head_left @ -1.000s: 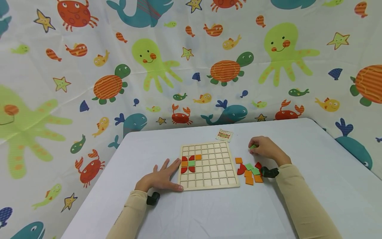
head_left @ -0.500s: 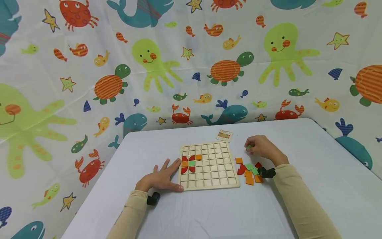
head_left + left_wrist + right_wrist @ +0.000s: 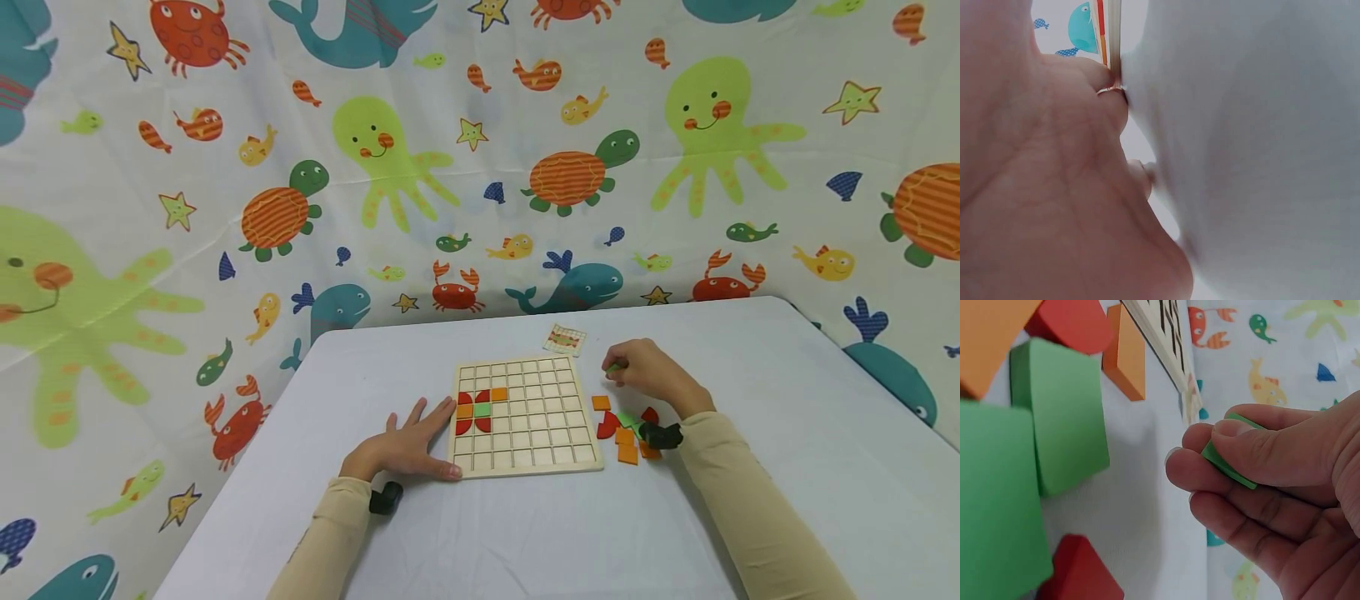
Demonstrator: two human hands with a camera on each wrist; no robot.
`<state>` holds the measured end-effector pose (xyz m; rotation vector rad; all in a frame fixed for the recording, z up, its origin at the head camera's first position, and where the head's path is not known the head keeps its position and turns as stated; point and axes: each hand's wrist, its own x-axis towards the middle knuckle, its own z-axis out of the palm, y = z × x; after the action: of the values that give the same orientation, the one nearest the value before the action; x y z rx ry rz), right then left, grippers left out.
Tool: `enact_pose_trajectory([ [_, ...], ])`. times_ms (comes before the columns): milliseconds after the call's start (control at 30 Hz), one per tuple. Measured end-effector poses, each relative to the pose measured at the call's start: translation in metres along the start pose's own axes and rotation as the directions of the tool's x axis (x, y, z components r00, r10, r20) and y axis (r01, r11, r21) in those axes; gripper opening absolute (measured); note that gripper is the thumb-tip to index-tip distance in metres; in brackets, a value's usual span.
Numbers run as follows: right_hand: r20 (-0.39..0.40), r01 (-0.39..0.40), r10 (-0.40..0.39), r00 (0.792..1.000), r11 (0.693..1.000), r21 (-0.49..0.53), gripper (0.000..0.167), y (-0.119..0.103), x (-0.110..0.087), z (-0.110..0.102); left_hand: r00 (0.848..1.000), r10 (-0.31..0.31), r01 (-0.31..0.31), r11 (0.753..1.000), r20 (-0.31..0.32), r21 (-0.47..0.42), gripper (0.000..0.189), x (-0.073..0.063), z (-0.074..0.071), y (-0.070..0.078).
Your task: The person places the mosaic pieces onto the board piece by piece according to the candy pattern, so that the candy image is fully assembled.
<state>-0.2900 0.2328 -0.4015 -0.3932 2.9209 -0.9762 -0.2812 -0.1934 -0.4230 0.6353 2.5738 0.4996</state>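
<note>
My right hand (image 3: 647,368) pinches a green square tile (image 3: 1232,464) between thumb and fingers, above the table to the right of the wooden grid board (image 3: 537,417). My left hand (image 3: 405,446) lies with spread fingers at the board's left edge, thumb and fingertips touching it. On the board's left side, several red rounded tiles (image 3: 463,427) surround a green tile (image 3: 482,409) and an orange tile (image 3: 465,411). Another orange tile (image 3: 498,394) sits just right of the upper red ones. The left wrist view shows mostly the palm (image 3: 1060,162) and white tablecloth.
Loose orange, red and green tiles (image 3: 625,436) lie in a cluster right of the board, partly under the right wrist camera (image 3: 662,435). A small pattern card (image 3: 564,340) lies behind the board. A white cloth with sea animals (image 3: 480,167) hangs behind the table.
My right hand has moved left toward the board with the green tile in its fingers. The left hand and the board have stayed in place.
</note>
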Motion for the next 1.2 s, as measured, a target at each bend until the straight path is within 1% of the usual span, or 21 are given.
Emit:
enact_pose_trajectory([
  [100, -0.002, 0.003, -0.003, 1.0, 1.0, -0.016, 0.012, -0.002, 0.002, 0.002, 1.0, 0.021, -0.021, 1.0, -0.005, -0.007, 0.128, -0.001, 0.001, -0.001],
  [200, -0.004, 0.011, -0.011, 1.0, 1.0, -0.029, 0.014, -0.004, 0.003, 0.004, 1.0, 0.025, -0.026, 1.0, -0.008, -0.01, 0.128, -0.001, 0.001, -0.001],
  [400, -0.014, 0.056, -0.056, 0.998, 0.998, -0.003, 0.014, -0.005, 0.005, 0.011, 1.0, -0.005, 0.005, 1.0, -0.001, -0.011, 0.123, -0.001, 0.001, 0.0],
  [567, -0.03, 0.067, -0.065, 0.997, 0.996, 0.066, 0.014, -0.006, 0.006, 0.017, 1.0, -0.013, 0.013, 1.0, -0.004, 0.0, 0.122, -0.001, 0.002, 0.0],
  [733, -0.03, 0.043, -0.038, 0.999, 0.983, 0.179, 0.018, -0.01, 0.008, 0.023, 1.0, -0.014, 0.014, 1.0, -0.004, -0.002, 0.123, -0.001, 0.003, 0.0],
  [867, -0.035, 0.03, -0.022, 0.999, 0.97, 0.242, 0.019, -0.012, 0.009, 0.028, 1.0, -0.012, 0.012, 1.0, -0.008, -0.001, 0.122, 0.001, 0.003, -0.001],
  [967, -0.026, 0.017, -0.01, 1.0, 0.954, 0.299, 0.021, -0.016, 0.009, 0.032, 1.0, -0.014, 0.014, 1.0, -0.006, -0.003, 0.122, 0.0, 0.003, -0.001],
  [1067, 0.005, 0.002, -0.005, 1.0, 0.929, 0.369, 0.024, -0.021, 0.01, 0.036, 1.0, -0.016, 0.016, 1.0, -0.003, -0.006, 0.122, -0.001, 0.003, 0.0],
  [1133, 0.03, -0.011, -0.002, 1.0, 0.905, 0.425, 0.026, -0.024, 0.011, 0.038, 1.0, -0.016, 0.016, 1.0, -0.004, -0.008, 0.122, -0.002, 0.003, 0.0],
  [1200, 0.054, -0.024, -0.003, 0.999, 0.875, 0.484, 0.028, -0.026, 0.012, 0.041, 1.0, -0.014, 0.014, 1.0, -0.006, -0.006, 0.121, -0.002, 0.003, 0.001],
])
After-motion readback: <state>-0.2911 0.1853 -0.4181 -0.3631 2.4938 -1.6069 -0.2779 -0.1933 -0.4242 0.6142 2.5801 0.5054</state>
